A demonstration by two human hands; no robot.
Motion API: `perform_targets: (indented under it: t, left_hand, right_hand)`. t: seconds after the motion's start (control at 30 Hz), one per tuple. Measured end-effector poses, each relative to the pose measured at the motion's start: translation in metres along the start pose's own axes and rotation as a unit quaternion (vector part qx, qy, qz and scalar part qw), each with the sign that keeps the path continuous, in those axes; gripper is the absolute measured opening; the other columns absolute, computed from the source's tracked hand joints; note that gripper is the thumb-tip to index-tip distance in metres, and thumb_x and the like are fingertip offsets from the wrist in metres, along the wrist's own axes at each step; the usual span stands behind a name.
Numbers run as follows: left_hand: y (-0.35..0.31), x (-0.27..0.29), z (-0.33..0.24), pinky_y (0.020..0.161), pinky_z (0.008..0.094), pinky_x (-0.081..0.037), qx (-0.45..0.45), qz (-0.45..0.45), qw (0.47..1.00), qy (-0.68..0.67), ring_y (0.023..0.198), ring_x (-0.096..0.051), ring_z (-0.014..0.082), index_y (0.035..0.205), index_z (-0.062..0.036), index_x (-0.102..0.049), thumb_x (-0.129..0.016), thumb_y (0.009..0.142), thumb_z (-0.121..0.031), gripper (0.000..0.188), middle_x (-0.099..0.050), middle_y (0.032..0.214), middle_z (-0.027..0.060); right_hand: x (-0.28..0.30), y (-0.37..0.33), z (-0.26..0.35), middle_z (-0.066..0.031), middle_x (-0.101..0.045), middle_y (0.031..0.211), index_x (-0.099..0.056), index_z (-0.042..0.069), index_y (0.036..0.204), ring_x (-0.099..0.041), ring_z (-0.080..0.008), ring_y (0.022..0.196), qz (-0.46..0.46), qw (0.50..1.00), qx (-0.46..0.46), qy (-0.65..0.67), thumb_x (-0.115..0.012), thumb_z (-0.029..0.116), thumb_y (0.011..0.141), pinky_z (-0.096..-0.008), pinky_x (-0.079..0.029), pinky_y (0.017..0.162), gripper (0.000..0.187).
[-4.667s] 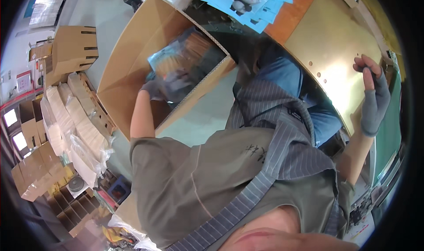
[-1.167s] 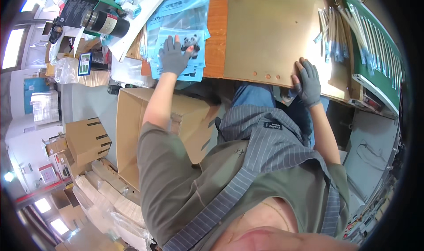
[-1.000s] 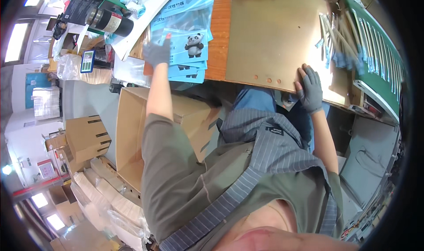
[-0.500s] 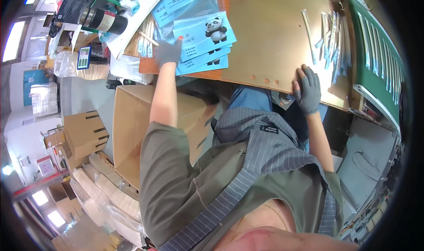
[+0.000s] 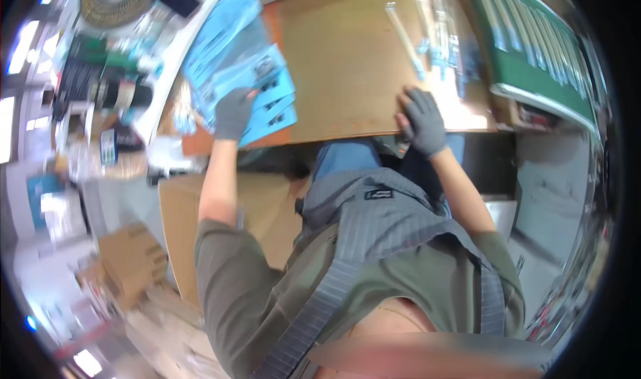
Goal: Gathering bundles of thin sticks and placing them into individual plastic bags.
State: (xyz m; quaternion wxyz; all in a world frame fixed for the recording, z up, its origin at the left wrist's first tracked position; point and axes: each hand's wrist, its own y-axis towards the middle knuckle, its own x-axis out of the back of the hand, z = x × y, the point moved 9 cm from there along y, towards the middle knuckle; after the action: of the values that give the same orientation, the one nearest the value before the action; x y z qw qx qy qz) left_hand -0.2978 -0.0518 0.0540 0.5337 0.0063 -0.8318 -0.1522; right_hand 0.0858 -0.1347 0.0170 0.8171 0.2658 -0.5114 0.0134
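Note:
My left hand [image 5: 234, 114], in a grey fingerless glove, is closed at the left edge of the top blue plastic bag [image 5: 266, 71]. Its thumb lies on the bag; the other fingertips are partly hidden. More flat blue bags lie fanned beneath and behind it. At the front edge of the brown board, my right hand [image 5: 425, 120], gloved the same way, rests with its fingers apart and nothing in them. Beyond it lie several wrapped chopsticks [image 5: 441, 39], with one pack [image 5: 405, 42] set apart to their left. Loose sticks [image 5: 183, 109] sit left of my left hand.
A green tray [image 5: 544, 91] holding a row of wrapped sticks stands at the right. Beneath the table's left side is an open cardboard box [image 5: 179, 235]. Bottles and a dark cylindrical flask [image 5: 123, 93] crowd the white surface at the far left.
My left hand has come from beside the loose sticks onto the top bag, whose near side now looks tilted. The whole view has shifted; my right hand stays at the board's edge.

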Motion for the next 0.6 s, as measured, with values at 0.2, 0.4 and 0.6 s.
perform_targets:
  t: [0.2,0.4,0.6]
  left_hand:
    - [0.021,0.011,-0.043,0.09,0.0373,-0.045,-0.035,-0.023,0.997,0.067,0.108,-0.056,0.0315,0.119,0.0001,-0.055,-0.071,0.079,-0.034,0.055,-0.059,0.117,0.0185]
    - [0.061,-0.095,-0.2,0.097,0.0392,-0.04,-0.171,0.024,0.981,-0.093,0.113,-0.052,0.0361,0.12,0.0033,-0.053,-0.061,0.087,-0.036,0.052,-0.055,0.12,0.0231]
    - [0.119,-0.192,-0.159,0.101,0.0412,-0.036,-0.063,-0.041,0.989,-0.126,0.118,-0.047,0.0405,0.126,0.0066,-0.047,-0.052,0.09,-0.044,0.062,-0.051,0.125,0.0273]
  right_hand:
    - [0.034,0.039,-0.034,-0.0253,-0.045,0.13,-0.047,0.002,0.128,-0.044,-0.0418,0.119,-0.098,0.992,-0.062,0.051,-0.057,0.037,0.086,-0.0439,-0.035,0.102,0.056]
    - [0.028,0.067,-0.225,-0.0283,-0.053,0.122,-0.033,0.004,0.139,-0.057,-0.0392,0.107,0.045,0.897,-0.44,0.014,-0.065,0.061,0.071,-0.0405,-0.048,0.088,0.094]
    - [-0.017,0.112,-0.146,-0.0229,-0.061,0.109,-0.064,0.006,0.107,-0.062,-0.0338,0.1,0.004,0.896,-0.44,-0.058,-0.061,0.038,0.073,-0.0415,-0.049,0.087,0.046]
